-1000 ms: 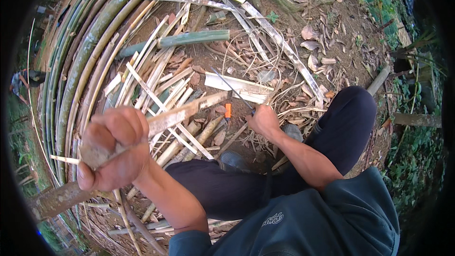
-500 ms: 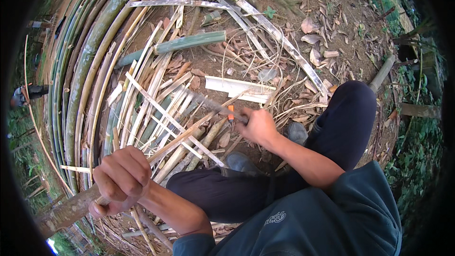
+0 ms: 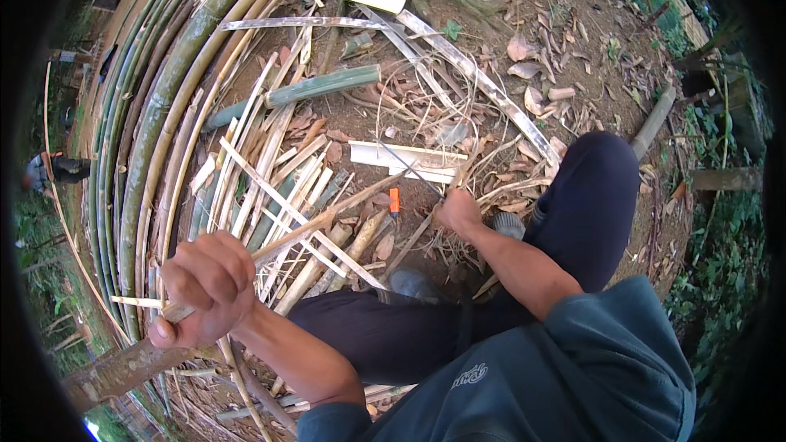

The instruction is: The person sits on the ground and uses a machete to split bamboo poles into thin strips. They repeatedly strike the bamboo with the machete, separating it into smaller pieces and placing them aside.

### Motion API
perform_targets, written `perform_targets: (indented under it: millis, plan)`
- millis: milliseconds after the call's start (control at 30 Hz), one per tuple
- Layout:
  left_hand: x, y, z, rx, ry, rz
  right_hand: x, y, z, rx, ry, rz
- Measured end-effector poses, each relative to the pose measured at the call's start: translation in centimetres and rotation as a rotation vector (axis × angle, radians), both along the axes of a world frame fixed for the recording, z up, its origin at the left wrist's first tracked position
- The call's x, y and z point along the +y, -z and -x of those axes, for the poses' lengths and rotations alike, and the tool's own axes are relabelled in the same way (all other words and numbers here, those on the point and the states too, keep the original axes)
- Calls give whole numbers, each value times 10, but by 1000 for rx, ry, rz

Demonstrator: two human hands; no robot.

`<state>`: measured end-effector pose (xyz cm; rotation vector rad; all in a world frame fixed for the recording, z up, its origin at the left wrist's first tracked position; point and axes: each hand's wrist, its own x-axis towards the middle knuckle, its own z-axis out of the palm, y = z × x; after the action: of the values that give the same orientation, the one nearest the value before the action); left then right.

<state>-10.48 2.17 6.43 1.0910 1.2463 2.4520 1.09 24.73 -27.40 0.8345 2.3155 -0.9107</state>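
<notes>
Seen from above, a person in a dark teal shirt and dark trousers sits with knees bent over leaf-strewn ground. The left hand, at lower left, is curled firmly around one end of a long, narrow bamboo strip. The strip slants up and to the right, passing above a jumble of pale split pieces; its far end is near the middle of the view. There, the right hand is wrapped around the handle end of a tool with a thin, dark blade pointing up and left. Blade and strip end are close together; whether they touch, I cannot tell. Just below lies a small orange object. Above it rest white, trough-shaped bamboo pieces. Farther up lies a green bamboo tube; long poles curve along the left.
</notes>
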Motion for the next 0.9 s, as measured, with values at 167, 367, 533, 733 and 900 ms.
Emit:
perform_targets:
  millis: [167,367,533,733,900]
  plan:
    - [41,-10,-10,-393,-827,-137,1,4,6,-69,31,-38]
    - [-21,5,-15,99,-302,66,-30,-37,16,170,-77,20]
    - [-38,10,3,58,-249,52,-11,-17,28,-18,-36,43]
    - [-54,12,3,23,-272,49,-38,-39,37,127,-102,56]
    - [-61,11,10,5,-196,30,-12,1,27,-8,-82,-9]
